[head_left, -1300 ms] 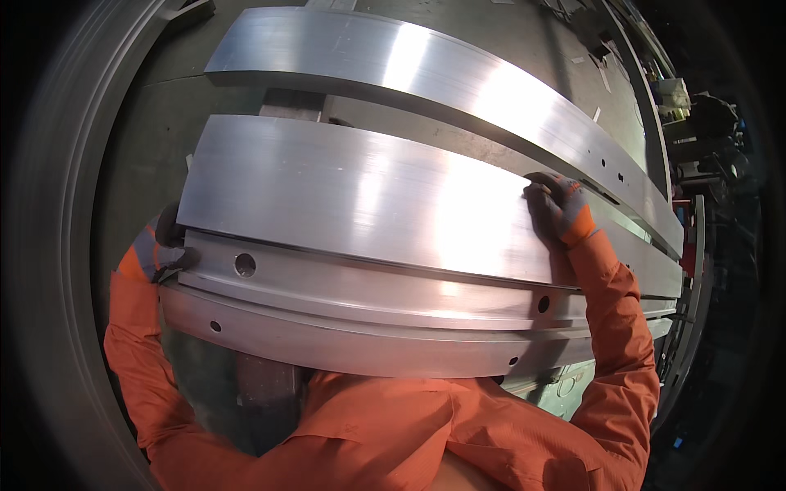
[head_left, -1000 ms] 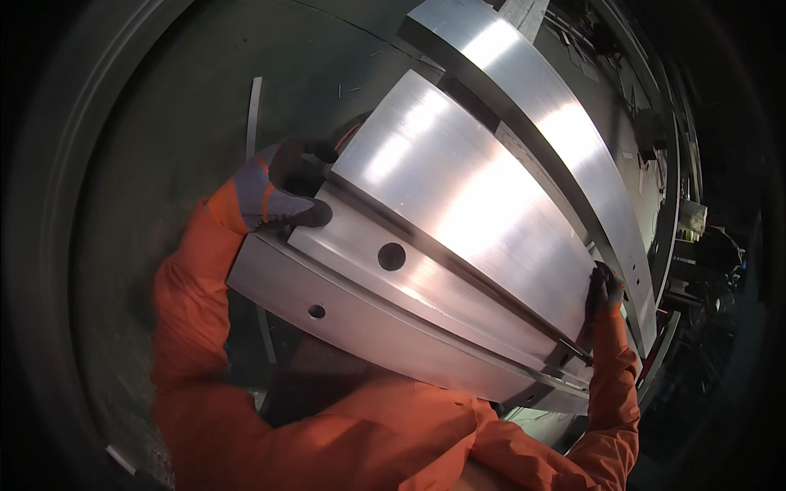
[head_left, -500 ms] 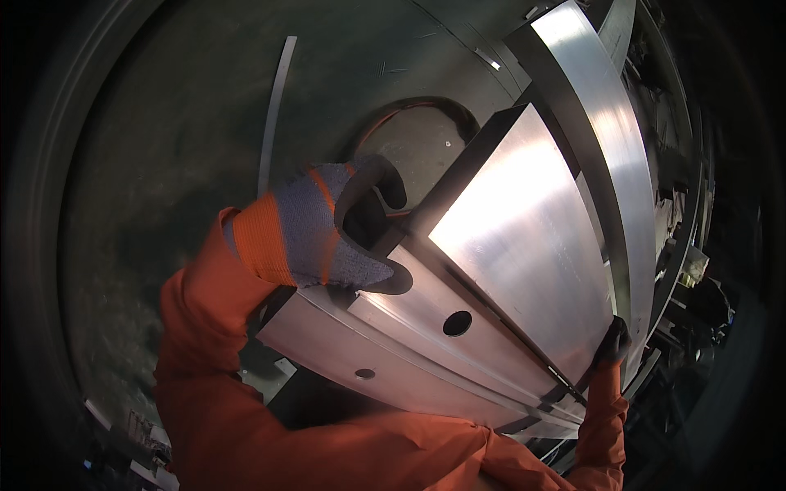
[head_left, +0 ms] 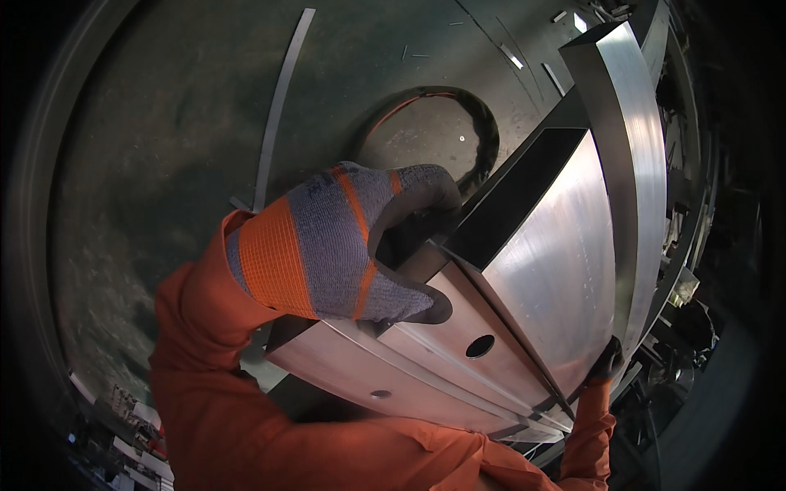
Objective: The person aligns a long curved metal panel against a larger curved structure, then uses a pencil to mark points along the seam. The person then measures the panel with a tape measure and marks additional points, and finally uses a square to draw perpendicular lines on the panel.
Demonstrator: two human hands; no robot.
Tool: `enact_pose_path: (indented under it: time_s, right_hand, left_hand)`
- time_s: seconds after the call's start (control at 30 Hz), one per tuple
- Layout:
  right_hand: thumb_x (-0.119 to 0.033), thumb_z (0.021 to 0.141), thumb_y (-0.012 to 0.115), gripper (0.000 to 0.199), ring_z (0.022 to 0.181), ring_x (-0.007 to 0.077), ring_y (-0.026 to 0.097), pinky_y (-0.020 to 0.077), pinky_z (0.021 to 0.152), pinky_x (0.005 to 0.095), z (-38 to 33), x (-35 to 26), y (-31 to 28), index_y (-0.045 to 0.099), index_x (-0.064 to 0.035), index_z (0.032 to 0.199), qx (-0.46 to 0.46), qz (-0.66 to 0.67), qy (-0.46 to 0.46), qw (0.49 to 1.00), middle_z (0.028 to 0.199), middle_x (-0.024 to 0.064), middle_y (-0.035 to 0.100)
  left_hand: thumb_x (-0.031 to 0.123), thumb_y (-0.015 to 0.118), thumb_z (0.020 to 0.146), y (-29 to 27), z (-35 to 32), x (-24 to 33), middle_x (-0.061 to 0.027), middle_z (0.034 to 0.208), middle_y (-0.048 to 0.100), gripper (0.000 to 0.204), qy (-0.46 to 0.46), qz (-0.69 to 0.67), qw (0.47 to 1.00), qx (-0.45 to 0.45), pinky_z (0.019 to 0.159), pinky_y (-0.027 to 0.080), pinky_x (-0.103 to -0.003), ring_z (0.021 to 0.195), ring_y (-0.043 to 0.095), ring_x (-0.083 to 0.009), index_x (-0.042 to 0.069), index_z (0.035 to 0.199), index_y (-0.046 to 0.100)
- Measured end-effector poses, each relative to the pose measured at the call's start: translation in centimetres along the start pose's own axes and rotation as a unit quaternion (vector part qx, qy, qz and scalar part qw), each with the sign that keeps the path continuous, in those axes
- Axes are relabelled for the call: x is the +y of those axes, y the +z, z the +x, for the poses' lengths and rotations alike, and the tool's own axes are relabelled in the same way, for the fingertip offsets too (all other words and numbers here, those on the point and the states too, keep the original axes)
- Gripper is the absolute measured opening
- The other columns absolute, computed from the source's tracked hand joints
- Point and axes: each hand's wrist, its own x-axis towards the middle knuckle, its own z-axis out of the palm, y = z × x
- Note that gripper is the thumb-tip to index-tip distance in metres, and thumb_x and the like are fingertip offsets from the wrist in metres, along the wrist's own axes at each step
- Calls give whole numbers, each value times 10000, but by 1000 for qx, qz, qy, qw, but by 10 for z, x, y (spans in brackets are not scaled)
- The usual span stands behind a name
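Note:
My left hand [head_left: 352, 245], in a grey and orange glove with dark fingertips, is curled over the near-left end of a metal profile [head_left: 446, 303] with a round hole. Its thumb lies on the profile's face; the other fingertips are hidden. Beside that profile lies a wide, shiny rectangular metal tube [head_left: 557, 270], its dark hollow end facing away from me. My right hand [head_left: 606, 362], in a dark glove, is closed on the tube's right edge, small in view. Nearer my body is another metal profile [head_left: 344, 372] with a smaller hole.
Another long rectangular tube [head_left: 643, 147] runs along the right. On the dark floor lie a dark ring-shaped hoop [head_left: 487, 131], a thin metal strip [head_left: 282, 106] and small offcuts [head_left: 512, 57]. Dim clutter [head_left: 688, 286] lines the right side, and more [head_left: 131, 442] sits at lower left.
The wide tube's end has shifted right and shows more of its hollow opening. My left hand has moved right and slightly down, still at the profile's end. The whole view has shifted somewhat.

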Motion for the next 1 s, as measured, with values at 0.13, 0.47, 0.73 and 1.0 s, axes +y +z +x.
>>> enact_pose_path:
  time_s: [0.13, 0.47, 0.73, 1.0]
  right_hand:
    - [-251, 1094, 493, 341, 811, 84, 564, 467, 747, 268, -2, 10, -12, 687, 16, 1006, -9, 10, -10, 1000, 884, -8, 651]
    - [-281, 1068, 549, 345, 780, 63, 500, 397, 701, 236, 2, 9, -7, 686, 32, 1022, 8, -10, -26, 1000, 837, -40, 587]
    - [-304, 1066, 526, 363, 791, 81, 523, 419, 715, 256, -1, -7, 4, 691, 17, 1038, 8, -35, -26, 999, 855, -21, 610]
    - [-304, 1061, 532, 361, 775, 84, 520, 416, 709, 261, 0, -4, 2, 685, 21, 1028, -9, -33, -51, 998, 837, -17, 606]
  left_hand:
    - [296, 890, 795, -10, 5, 14, -66, 980, 675, 544, -53, -23, 996, -71, 811, 566, -323, 947, 671, -167, 46, 1196, 622]
    - [174, 895, 790, -5, 2, 12, -84, 852, 655, 488, -72, -62, 995, -23, 485, 558, -250, 554, 664, -119, 21, 1150, 603]
    - [221, 948, 696, -4, 4, 6, -55, 847, 649, 538, -62, -36, 997, -31, 564, 551, -266, 624, 659, -126, 33, 1082, 624]
    - [199, 932, 738, -6, 2, 2, -63, 838, 657, 503, -6, -18, 999, -34, 521, 575, -248, 567, 672, -117, 25, 1095, 624]
